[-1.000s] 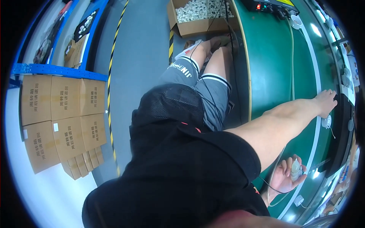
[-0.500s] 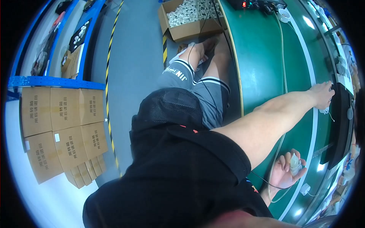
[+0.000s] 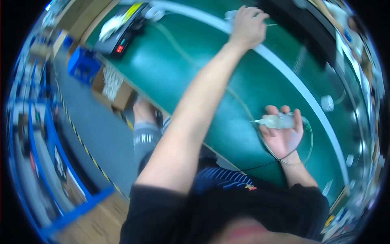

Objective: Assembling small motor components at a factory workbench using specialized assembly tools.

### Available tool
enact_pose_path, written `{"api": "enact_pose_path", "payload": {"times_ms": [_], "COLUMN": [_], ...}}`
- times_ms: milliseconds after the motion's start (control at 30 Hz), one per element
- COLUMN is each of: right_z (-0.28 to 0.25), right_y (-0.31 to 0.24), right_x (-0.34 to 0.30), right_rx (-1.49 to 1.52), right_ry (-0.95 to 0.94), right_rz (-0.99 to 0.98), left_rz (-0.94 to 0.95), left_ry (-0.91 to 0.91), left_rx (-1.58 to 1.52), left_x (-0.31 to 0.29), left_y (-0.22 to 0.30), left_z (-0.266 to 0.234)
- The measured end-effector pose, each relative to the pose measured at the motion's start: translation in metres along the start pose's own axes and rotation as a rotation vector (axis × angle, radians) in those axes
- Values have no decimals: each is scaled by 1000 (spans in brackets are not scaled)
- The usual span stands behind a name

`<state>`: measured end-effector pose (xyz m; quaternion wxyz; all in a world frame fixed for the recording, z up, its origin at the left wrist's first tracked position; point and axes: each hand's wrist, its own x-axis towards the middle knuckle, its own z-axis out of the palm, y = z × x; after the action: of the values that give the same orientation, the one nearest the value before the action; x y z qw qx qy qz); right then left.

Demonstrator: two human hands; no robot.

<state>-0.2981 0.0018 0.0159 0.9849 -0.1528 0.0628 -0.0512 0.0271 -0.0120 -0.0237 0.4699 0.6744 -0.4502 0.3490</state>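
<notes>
Swung round since half a second ago, the view now has the left hand (image 3: 248,28) at its top middle rather than near the right edge, and the tip of the syringe-like dispenser (image 3: 280,121) points left across the picture instead of up. That dispenser lies in the upturned right hand (image 3: 285,140), whose fingers curl loosely around it. Its long axis runs crosswise to the right forearm, almost level in the picture: the thin tip pokes out beyond the fingers toward the person's left, and the clear rear end lies toward the thumb side. A clear tube (image 3: 172,40) loops around the right wrist.

Well ahead of the right hand, the left is palm down with bent, partly spread fingers over the far part of the green surface (image 3: 227,134); whether it grips anything I cannot tell. Just left of it is a white piece (image 3: 230,15), and to its right a long black bar (image 3: 302,30). Another white piece (image 3: 327,103) lies beyond the right hand, to its right.
</notes>
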Motion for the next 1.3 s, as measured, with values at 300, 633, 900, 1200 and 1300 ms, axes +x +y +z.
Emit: {"api": "enact_pose_path", "payload": {"times_ms": [300, 633, 900, 1200, 1300], "right_z": [-25, -40, -54, -60, -54], "right_y": [-12, -63, -76, -78, -73], "right_x": [-18, -18, -26, -39, -35], "right_rx": [-36, -308, -374, -632, -758], "right_ry": [-55, -53, -27, 29, 97], "right_rz": [50, -243, -373, -429, -474], "left_rz": [-42, -483, -495, -360, -378], "left_ry": [-244, -450, -720, -1150, -1162], "left_rx": [332, -289, -851, -953, -985], "left_x": [-5, 9, -7, -29, -29], "left_y": [13, 53, 111, 126, 124], "left_z": [21, -28, -78, -57, -59]}}
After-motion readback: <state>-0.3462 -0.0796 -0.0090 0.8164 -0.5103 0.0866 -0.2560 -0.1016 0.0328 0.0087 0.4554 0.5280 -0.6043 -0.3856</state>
